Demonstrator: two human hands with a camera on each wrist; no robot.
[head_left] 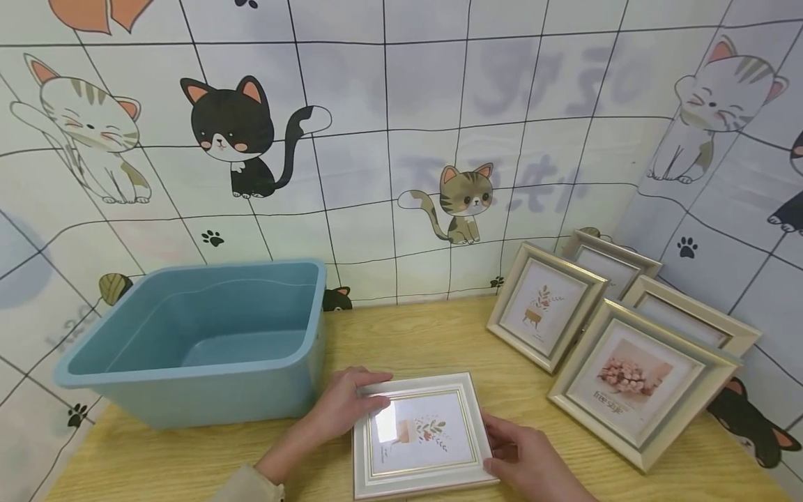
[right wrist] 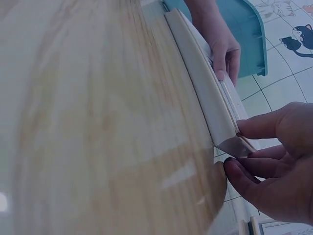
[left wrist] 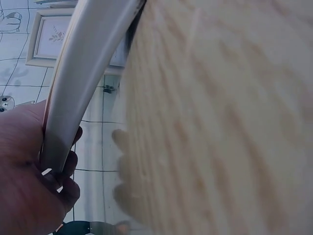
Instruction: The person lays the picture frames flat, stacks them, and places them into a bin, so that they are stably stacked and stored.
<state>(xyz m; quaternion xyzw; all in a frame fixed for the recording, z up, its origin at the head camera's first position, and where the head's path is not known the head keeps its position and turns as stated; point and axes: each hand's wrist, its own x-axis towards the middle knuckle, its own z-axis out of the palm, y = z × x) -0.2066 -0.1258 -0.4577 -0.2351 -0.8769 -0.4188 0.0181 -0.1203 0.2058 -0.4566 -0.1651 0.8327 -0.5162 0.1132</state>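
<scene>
A white picture frame (head_left: 422,437) with gold inner trim lies picture side up, low over the wooden table, its potted-plant print turned sideways. My left hand (head_left: 341,404) grips its left edge, thumb on top of the border. On the opposite side, my right hand (head_left: 523,453) pinches the right edge near the lower corner. The left wrist view shows the fingers (left wrist: 71,188) curled under the frame's border (left wrist: 80,83). In the right wrist view, the thumb (right wrist: 259,126) lies on the upper face, with fingertips below the corner.
A blue plastic tub (head_left: 188,390) stands at the left, nothing visible inside. At the right, several picture frames stand leaning, including one with a plant print (head_left: 544,307) and one with pink flowers (head_left: 633,383). Cat-patterned wall covering (head_left: 351,174) rises behind the wooden table (head_left: 401,335).
</scene>
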